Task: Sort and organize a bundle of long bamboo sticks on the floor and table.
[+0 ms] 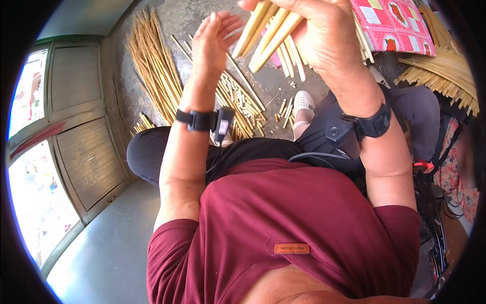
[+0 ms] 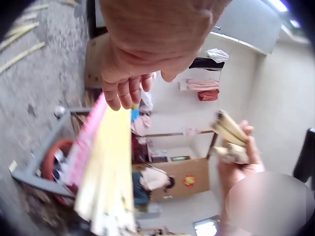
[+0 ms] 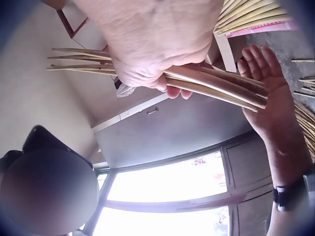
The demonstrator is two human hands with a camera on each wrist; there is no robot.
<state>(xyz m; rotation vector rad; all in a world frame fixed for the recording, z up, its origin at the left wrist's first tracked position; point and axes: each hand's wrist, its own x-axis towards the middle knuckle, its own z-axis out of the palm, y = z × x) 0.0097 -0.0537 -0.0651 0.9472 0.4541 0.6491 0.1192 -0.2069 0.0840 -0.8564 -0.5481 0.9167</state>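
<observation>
My right hand point(image 1: 324, 40) is raised at the top of the head view and grips a small bundle of pale peeled stalks point(image 1: 277, 44). In the right wrist view the stalks point(image 3: 216, 83) stick out on both sides of that fist, their thicker ends towards my left hand point(image 3: 275, 98). The left hand point(image 1: 215, 40) is held up with its fingers extended and its palm facing those ends. Seen from the right wrist, the ends overlap the left palm. From the left wrist, the fingers of the left hand point(image 2: 157, 49) hang loosely with nothing in them.
Long stalks with brushy tops point(image 1: 149, 45) lie on the concrete floor at left. Beside them is a heap of short cut pieces point(image 1: 238, 99). At right are a pink patterned cloth point(image 1: 392, 25) and a fan of pale stalks point(image 1: 445, 71). A white shoe point(image 1: 304, 101) stands between.
</observation>
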